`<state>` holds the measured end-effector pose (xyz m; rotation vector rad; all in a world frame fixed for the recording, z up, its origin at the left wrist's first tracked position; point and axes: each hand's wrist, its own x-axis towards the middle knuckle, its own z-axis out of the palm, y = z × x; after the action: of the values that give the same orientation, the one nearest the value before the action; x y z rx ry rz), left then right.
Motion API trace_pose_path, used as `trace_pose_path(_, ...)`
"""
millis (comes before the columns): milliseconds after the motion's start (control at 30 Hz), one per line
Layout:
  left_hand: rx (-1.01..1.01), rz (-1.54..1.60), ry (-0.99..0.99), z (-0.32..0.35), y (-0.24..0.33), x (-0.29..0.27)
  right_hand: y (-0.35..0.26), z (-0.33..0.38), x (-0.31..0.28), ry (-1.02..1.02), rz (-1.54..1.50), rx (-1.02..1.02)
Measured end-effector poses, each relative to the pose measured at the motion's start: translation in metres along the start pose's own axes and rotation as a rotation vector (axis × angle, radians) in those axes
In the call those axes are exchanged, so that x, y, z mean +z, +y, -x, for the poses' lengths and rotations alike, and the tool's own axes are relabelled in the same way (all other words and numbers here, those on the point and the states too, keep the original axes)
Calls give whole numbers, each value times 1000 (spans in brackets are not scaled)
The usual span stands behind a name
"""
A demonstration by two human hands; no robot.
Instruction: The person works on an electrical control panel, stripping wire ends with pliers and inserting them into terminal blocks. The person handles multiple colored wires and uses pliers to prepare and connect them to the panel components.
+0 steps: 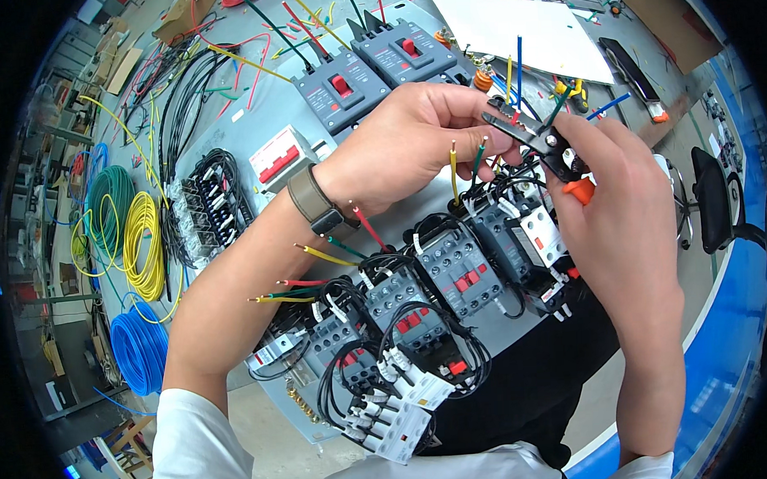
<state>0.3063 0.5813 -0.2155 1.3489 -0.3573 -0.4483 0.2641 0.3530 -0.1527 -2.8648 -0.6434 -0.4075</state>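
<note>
My right hand (622,185) grips a wire stripper (549,142) with black jaws and an orange handle. Its jaws reach to the fingertips of my left hand (422,132). Those fingers are pinched on a thin wire, with a bit of red (515,117) visible at the jaws; most of it is hidden. Just below the left fingers, a yellow wire (454,174) and a green wire stand up with bare tips. Underneath both hands, a row of grey contactors (461,272) with red parts and bundled black wires is mounted on a metal panel (318,429).
Two large grey circuit breakers (342,91) with red levers sit at the far side. A small white breaker (281,159) is left of my wrist. Blue, yellow and green wire coils (139,345) lie far left. A white sheet (511,34) and a cardboard box (673,18) are at the back right.
</note>
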Motion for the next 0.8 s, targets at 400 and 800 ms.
trace_pose_path(400, 6, -27, -23, -1, 0, -3, 6, -3, 9, 89, 62, -62)
trace_pose_path(800, 11, 38, -32, -3, -4, 0, 34, -25, -34, 345, -347, 158)
